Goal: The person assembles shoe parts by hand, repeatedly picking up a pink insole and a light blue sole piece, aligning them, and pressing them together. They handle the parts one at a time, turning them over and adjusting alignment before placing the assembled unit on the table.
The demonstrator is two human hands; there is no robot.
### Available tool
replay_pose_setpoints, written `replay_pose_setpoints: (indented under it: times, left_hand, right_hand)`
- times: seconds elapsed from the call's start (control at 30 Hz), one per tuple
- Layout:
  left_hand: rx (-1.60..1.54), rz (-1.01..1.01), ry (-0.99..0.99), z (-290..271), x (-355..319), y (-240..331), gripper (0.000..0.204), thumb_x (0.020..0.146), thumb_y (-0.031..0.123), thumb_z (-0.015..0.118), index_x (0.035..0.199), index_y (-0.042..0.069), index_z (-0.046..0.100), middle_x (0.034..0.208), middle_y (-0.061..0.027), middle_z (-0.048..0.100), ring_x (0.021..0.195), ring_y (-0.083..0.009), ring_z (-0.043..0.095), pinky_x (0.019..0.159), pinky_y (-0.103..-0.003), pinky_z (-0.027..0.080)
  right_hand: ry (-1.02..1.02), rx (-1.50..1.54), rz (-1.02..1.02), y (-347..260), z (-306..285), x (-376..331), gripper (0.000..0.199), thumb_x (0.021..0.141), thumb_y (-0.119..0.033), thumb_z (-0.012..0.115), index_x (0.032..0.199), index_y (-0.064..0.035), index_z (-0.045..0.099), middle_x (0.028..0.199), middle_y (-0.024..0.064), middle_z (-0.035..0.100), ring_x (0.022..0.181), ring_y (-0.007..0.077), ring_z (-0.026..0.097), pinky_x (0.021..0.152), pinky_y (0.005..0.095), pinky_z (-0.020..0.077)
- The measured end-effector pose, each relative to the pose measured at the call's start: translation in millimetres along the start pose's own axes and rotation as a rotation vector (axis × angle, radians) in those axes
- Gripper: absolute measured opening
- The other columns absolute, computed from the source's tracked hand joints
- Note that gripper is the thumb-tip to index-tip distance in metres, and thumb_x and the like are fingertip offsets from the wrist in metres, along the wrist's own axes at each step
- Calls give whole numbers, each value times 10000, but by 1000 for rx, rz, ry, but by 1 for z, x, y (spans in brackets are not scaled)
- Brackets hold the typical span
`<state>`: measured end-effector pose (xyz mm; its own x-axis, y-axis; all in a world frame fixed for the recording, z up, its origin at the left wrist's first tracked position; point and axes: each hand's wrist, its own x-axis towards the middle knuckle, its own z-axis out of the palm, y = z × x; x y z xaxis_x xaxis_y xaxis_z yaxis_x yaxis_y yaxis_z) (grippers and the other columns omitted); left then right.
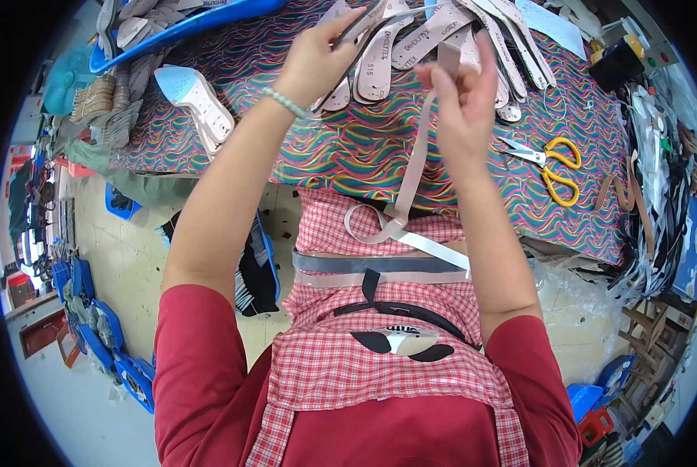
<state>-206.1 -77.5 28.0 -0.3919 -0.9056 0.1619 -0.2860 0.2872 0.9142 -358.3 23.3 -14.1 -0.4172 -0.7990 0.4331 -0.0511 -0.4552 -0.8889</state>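
My left hand (317, 61), a pale green bead bracelet at its wrist, is closed on a shoe insole board (362, 29) seen nearly edge-on at the top of the view. To its right my right hand (467, 105) pinches the upper end of a beige strip (416, 167) between thumb and fingers. The strip hangs past the table edge and curls over my lap. Behind and between the hands lies a pile of pinkish-white insole boards (376, 66) with printed marks. Scissors (547, 159) with yellow handles lie open to the right of my right forearm.
A wavy multicoloured cloth covers the table (325, 156). One insole board with a blue end (195, 105) lies left, below a blue tray (185, 29) of boards. Bundled strips (660, 148) hang at the right edge. A black and yellow object (621, 62) stands far right.
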Motion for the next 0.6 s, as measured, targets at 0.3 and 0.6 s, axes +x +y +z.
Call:
replay_pose_setpoints:
  times: [0.3, 0.6]
  left_hand:
    - [232, 208, 115, 7, 25, -44, 321, 864, 165, 620, 1177, 91, 632, 969, -157, 694, 896, -205, 682, 771, -296, 497]
    - [-798, 105, 178, -12, 16, -40, 327, 937, 61, 529, 1253, -23, 524, 1121, -165, 634, 978, -226, 648, 852, -335, 535]
  right_hand:
    - [-52, -477, -577, 54, 44, 84, 185, 854, -17, 519, 1022, -56, 588, 938, 152, 635, 916, 347, 607, 745, 413, 501]
    - [-179, -757, -314, 86, 21, 52, 193, 825, -54, 520, 1005, -88, 579, 938, 127, 638, 815, 344, 628, 685, 421, 517]
